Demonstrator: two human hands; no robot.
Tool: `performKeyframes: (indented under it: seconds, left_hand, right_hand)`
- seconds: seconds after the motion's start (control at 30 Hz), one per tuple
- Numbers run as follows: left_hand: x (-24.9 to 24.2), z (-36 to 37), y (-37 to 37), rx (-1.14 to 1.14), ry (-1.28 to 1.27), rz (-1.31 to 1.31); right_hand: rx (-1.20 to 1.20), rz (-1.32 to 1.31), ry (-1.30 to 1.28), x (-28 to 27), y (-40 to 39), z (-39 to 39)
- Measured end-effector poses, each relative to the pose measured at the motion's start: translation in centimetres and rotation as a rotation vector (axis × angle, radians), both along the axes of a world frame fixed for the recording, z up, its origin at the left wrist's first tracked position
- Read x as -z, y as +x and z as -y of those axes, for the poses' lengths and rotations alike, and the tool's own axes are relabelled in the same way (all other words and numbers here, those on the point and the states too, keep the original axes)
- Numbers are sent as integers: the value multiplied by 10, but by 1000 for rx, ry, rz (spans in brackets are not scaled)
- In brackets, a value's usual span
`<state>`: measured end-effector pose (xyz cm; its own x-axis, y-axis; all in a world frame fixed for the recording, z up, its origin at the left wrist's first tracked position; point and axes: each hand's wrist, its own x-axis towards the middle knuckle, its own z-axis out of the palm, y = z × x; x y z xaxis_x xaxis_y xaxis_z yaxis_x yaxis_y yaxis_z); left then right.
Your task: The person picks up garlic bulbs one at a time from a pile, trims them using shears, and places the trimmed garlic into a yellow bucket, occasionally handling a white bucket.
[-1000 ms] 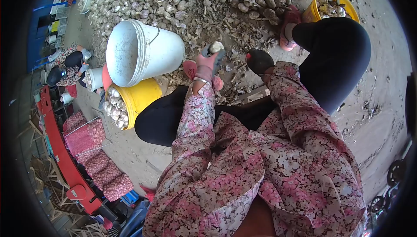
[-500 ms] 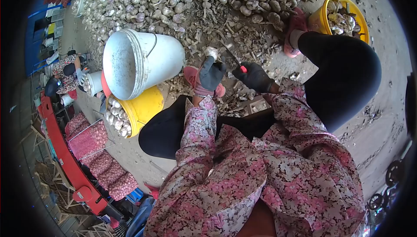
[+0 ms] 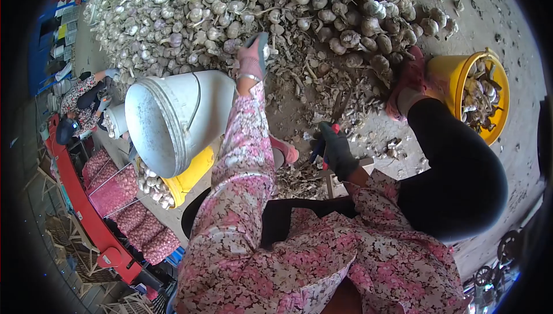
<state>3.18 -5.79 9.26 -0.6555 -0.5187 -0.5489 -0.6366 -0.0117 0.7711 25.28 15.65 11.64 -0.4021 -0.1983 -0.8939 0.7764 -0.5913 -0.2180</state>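
a person in a floral-print shirt (image 3: pixel 242 158) stretches a gloved left hand (image 3: pixel 252 59) to the near edge of a heap of garlic (image 3: pixel 190 17), a pale garlic bulb (image 3: pixel 266 52) at its fingers, though whether the grip has closed around it cannot be told. the dark-gloved right hand (image 3: pixel 337 151), low over scattered dry skins (image 3: pixel 311 86), is clenched around a red-handled knife (image 3: pixel 335 128). a white bucket (image 3: pixel 214 104) sits left of the outstretched arm; a yellow bucket (image 3: pixel 447 81) of garlic is beside the right shoe (image 3: pixel 410 78).
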Motion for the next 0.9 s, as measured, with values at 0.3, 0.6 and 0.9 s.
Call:
performKeyframes:
  seconds: [0.3, 0.6, 0.9]
  left_hand:
    - [51, -22, -65, 765, -724, 442]
    - [-47, -48, 128, 139, 564, -403]
    - [-48, -73, 237, 165, 388, -613]
  right_hand:
    - [-85, -86, 124, 0, -19, -8]
    - [-554, -764, 690, -9, -17, -17]
    - [-609, -943, 445, -37, 23, -15]
